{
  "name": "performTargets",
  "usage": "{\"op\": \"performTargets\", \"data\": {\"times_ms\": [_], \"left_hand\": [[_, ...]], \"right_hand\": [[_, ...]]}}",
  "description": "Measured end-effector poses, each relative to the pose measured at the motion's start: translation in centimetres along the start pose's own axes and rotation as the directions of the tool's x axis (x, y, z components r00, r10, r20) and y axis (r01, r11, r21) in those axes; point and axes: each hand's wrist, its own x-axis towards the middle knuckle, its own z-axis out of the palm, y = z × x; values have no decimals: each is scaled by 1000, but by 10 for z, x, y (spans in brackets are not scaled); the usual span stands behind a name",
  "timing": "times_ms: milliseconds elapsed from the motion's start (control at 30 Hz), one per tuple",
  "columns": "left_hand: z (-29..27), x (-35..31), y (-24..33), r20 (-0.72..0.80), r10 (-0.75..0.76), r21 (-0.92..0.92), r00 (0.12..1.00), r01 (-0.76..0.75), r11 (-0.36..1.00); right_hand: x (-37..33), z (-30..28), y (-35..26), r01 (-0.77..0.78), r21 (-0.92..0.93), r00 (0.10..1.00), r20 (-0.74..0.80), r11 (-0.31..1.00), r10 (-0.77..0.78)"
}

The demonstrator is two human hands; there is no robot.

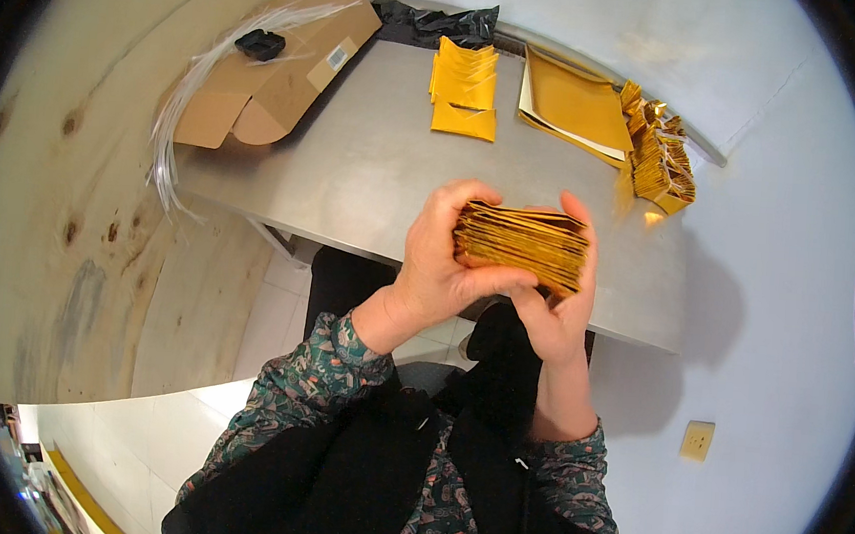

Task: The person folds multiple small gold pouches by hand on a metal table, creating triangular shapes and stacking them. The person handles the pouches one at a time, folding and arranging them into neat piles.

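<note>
Between my two hands is a thick stack of gold paper pieces [522, 243], held above the near edge of the table with its layered edges facing up. My left hand [440, 248] wraps round the left end, its thumb along the near side. Round the right end curls my right hand [567, 305], fingers on the far side and thumb low on the near side. Beyond the stack, several yellow-gold folded envelopes [465, 88] overlap in a column on the table. A pile of large gold sheets [577, 102] with a white sheet edge showing lies to their right.
The metal table [356, 155] meets the wall at right. Bundled gold folded pieces [664, 159] stand at its far right corner. At left lies a cardboard box [272, 81] with clear plastic strips [166, 143] and a black object [260, 45]. Black plastic [437, 23] lies at the back.
</note>
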Motion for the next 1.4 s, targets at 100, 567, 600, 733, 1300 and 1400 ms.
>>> {"op": "performTargets", "data": {"times_ms": [100,567,600,733,1300,1400], "left_hand": [[-4,6,-15,-9,-81,-44,997,80,996],[-47,49,29,504,88,421,859,-333,844],[-48,52,28,540,46,393,840,-300,869],[-44,51,14,387,-77,131,919,28,991],[-16,3,-14,185,-240,253,953,190,949],[-34,5,-20,114,-249,380,962,189,905]], "right_hand": [[5,-15,4,-108,-119,992,58,987,115],[36,-42,-38,94,-632,939,313,769,142],[38,-41,-42,61,-650,935,302,758,183],[48,-39,-35,77,-544,992,122,835,-12],[74,-35,-23,-206,-658,812,298,725,502],[88,-31,-24,148,-932,825,300,330,479]]}}
